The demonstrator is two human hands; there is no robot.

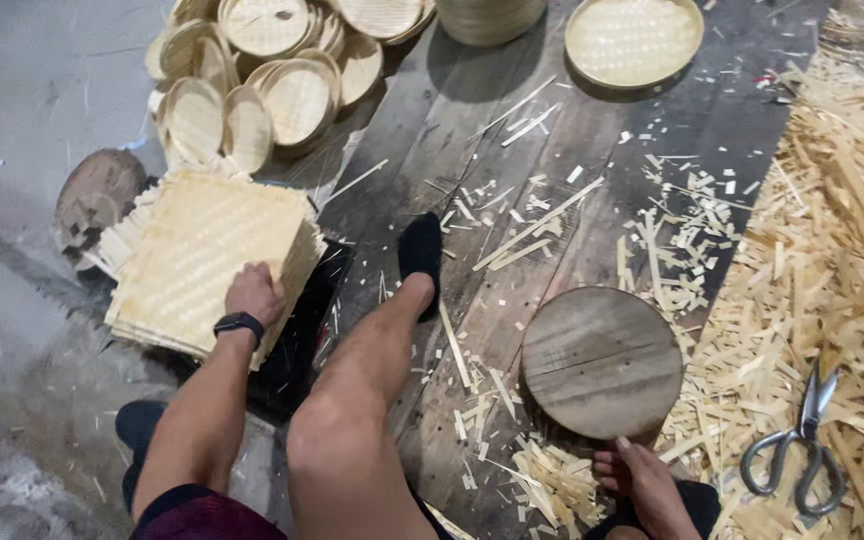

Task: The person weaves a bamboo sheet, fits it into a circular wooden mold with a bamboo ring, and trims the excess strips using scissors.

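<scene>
Black wristwatch point(239, 323), black sock point(420, 250), maroon sleeve point(202, 515)
</scene>
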